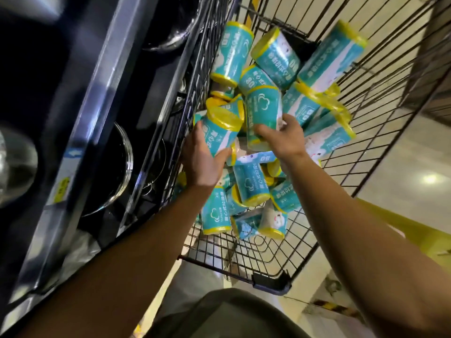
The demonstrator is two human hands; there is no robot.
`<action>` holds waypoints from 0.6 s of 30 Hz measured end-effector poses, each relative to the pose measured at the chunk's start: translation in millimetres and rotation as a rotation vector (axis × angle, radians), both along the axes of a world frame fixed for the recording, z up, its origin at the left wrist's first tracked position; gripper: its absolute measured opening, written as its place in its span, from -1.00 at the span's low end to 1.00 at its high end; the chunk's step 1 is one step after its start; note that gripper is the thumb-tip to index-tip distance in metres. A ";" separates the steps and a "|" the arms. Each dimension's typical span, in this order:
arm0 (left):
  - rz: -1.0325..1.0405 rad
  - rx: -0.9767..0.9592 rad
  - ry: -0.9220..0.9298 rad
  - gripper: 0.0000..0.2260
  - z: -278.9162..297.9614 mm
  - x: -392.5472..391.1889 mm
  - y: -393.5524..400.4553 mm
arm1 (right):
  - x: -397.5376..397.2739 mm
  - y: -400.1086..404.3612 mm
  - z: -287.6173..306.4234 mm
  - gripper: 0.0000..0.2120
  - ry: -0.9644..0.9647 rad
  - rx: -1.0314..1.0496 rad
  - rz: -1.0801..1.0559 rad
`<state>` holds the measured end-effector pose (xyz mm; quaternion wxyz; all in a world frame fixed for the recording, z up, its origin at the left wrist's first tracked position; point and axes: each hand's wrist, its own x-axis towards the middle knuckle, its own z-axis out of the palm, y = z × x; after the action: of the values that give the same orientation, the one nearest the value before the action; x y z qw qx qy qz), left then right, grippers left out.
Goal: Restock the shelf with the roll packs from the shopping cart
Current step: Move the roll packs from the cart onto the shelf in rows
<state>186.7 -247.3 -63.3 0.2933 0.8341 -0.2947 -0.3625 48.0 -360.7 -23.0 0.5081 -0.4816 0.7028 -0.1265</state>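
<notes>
A black wire shopping cart (273, 267) holds several teal roll packs with yellow ends, piled loosely. My left hand (203, 162) grips one roll pack (218, 131) at the cart's left side, thumb on one side and fingers on the other. My right hand (284, 137) holds a second roll pack (262, 113) in the middle of the pile, its fingers curled round the lower end. More packs lie further back (275, 57) and nearer me (246, 189).
A dark shelf unit (97, 113) with a metal edge rail runs along the left, holding glass bowls (122, 167) and steel cookware (14, 162). Price labels (62, 186) sit on the rail. Pale tiled floor (402, 172) lies right of the cart.
</notes>
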 end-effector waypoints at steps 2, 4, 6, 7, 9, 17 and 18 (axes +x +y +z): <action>0.035 -0.044 0.149 -0.18 5.9 5.0 2.9 | -11.5 16.6 16.1 -0.63 -0.243 0.092 -0.097; 0.079 -0.076 0.260 -0.23 30.3 6.7 5.7 | -23.8 34.3 32.2 -0.76 -0.380 0.140 -0.066; 0.098 -0.117 0.314 -0.33 51.3 6.2 14.1 | -36.2 52.4 46.5 -0.63 -0.481 0.160 -0.060; 0.107 -0.144 0.323 -0.40 61.1 4.9 20.2 | -41.3 60.1 52.2 -0.50 -0.517 0.167 -0.090; 0.151 -0.195 0.421 -0.54 86.7 0.7 33.9 | -49.6 75.1 64.9 -0.36 -0.587 0.164 -0.105; 0.314 -0.382 0.732 -0.64 167.5 -29.9 90.0 | -83.0 132.2 112.1 -0.32 -0.763 0.115 0.064; 0.322 -0.410 0.748 -0.65 174.8 -36.3 99.8 | -85.7 139.8 119.3 -0.30 -0.788 0.120 0.077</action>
<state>150.3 -147.4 111.5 0.5913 0.6058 -0.1006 -0.5228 -37.7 -220.9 96.4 0.7702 -0.3920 0.4417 -0.2410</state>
